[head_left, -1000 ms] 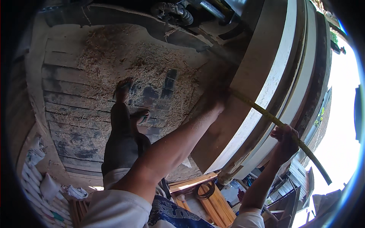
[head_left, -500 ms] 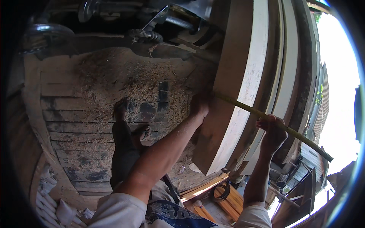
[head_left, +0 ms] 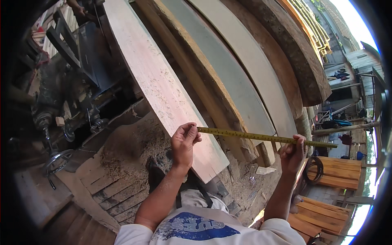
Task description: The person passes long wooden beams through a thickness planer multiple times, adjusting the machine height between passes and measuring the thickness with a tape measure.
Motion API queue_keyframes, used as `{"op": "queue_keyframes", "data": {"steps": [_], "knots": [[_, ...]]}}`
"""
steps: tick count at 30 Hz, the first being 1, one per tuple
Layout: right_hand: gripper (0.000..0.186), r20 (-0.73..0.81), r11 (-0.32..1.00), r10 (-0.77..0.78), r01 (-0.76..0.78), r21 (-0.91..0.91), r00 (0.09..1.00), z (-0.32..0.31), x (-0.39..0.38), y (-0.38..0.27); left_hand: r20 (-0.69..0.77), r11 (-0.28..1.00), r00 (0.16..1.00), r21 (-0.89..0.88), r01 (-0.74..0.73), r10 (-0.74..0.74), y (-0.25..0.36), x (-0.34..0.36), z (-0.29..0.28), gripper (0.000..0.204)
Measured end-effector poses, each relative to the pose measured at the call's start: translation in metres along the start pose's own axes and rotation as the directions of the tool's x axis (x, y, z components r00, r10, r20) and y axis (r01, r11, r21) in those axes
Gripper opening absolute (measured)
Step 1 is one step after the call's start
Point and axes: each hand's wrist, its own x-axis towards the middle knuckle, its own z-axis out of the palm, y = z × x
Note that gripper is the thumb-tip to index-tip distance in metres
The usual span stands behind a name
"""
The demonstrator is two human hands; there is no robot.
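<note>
Tape stretched between both hands, measuring step in hand. Left hand (head_left: 182,143) had its fingers (head_left: 191,131) pinched shut on the near end of the yellow measuring tape (head_left: 261,137), thumb and forefinger closed on the tip. Right hand (head_left: 293,154) was curled around the tape farther along, fingers closed over it; a short length ran on past them to the right. Whether a case was in that palm could not be told. The tape lay taut and nearly level, held in the air just above the lower end of the pale plank (head_left: 163,87), which leaned away behind the left fingers. Darker slabs (head_left: 245,81) leaned beside it, behind the tape between the two hands. Sawdust-covered floor (head_left: 122,151) lay below the left fingers, dark machinery (head_left: 77,81) well off to their left, stacked orange boards (head_left: 330,171) beyond the right fingers.

Judged: width reading across the plank end was under way. Next move likely called for laying the tape flat against the wood, tip hooked at one edge, held steady for a reading.
</note>
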Motion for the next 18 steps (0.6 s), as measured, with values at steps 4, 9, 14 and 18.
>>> {"op": "queue_keyframes", "data": {"steps": [4, 9, 14, 18], "knots": [[0.025, -0.029, 0.992, 0.082, -0.078, 0.095, 0.996, -0.068, 0.065, 0.004, -0.061, 0.994, 0.998, 0.105, -0.025, 0.031, -0.015, 0.033, 0.035, 0.018], [0.026, 0.135, 0.981, 0.159, -0.172, 0.089, 0.978, -0.070, 0.171, 0.049, -0.191, 0.959, 0.957, 0.227, -0.172, 0.217, -0.017, 0.095, 0.073, 0.019], [0.028, 0.146, 0.961, 0.237, -0.253, 0.107, 0.961, -0.026, 0.229, 0.071, -0.277, 0.928, 0.899, 0.255, -0.272, 0.340, 0.003, 0.129, 0.090, 0.018], [0.028, 0.303, 0.935, 0.236, -0.301, 0.188, 0.923, -0.089, 0.224, 0.074, -0.160, 0.911, 0.925, 0.293, -0.290, 0.346, -0.021, 0.066, 0.099, 0.019]]}}
